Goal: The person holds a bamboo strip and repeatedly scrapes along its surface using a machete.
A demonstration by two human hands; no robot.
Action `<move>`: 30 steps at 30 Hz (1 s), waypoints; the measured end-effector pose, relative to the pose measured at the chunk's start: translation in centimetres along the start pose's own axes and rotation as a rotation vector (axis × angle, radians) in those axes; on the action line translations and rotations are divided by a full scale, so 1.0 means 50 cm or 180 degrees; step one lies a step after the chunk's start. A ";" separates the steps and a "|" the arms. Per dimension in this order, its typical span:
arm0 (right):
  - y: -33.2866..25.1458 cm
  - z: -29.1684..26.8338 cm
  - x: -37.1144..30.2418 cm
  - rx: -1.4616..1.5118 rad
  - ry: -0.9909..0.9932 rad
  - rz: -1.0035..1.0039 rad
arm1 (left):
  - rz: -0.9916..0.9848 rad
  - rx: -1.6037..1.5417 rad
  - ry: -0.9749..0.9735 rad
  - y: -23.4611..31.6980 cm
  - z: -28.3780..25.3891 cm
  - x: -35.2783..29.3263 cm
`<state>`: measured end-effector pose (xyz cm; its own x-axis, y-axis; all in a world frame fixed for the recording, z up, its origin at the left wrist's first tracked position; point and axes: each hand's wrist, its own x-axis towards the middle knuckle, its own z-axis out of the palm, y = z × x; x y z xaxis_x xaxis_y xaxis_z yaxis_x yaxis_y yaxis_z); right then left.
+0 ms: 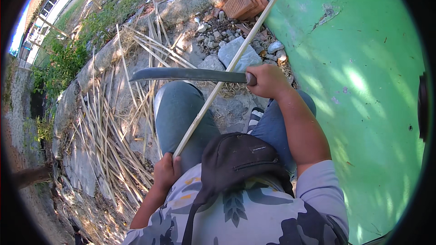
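Observation:
My left hand is closed round the lower end of a long pale bamboo strip, near my left thigh. The strip slants up and away to the right, its far end in front of the terracotta blocks. My right hand grips the handle of a machete with a dark, slightly curved blade. That blade points left, lying across the strip above my knees. At the crossing the blade appears to touch the strip, though I cannot tell how firmly.
Many loose pale strips lie heaped on the ground at left. Ahead are a grey stone block, rubble and terracotta blocks. A green painted floor spans the right. A black bag rests on my lap.

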<state>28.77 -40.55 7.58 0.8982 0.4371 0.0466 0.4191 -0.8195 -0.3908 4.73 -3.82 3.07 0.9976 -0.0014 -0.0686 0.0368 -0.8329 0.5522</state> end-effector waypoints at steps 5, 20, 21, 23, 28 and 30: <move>0.054 0.008 0.005 0.0567 -0.0333 0.0829 | -0.0139 0.0112 -0.0107 0.018 -0.007 0.005; 0.018 0.009 0.013 0.0460 -0.0663 0.0754 | -0.0115 0.0177 -0.0194 0.018 -0.006 0.007; 0.020 0.019 0.009 0.0490 -0.0487 0.0593 | -0.0108 0.0174 -0.0172 0.016 -0.004 0.009; 0.020 0.033 0.000 0.0537 -0.0329 0.0458 | -0.0086 0.0231 -0.0172 0.010 -0.004 -0.001; -0.023 0.021 -0.001 0.0031 -0.0757 0.0174 | -0.0136 0.0181 -0.0179 0.020 -0.012 0.001; 0.019 0.027 0.014 0.0227 -0.0847 0.0346 | -0.0135 0.0160 -0.0190 0.023 -0.012 0.001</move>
<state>29.63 -40.52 5.99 0.8670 0.4377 -0.2379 0.3036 -0.8429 -0.4443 4.88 -4.45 4.23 0.9900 0.0028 -0.1412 0.0746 -0.8596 0.5055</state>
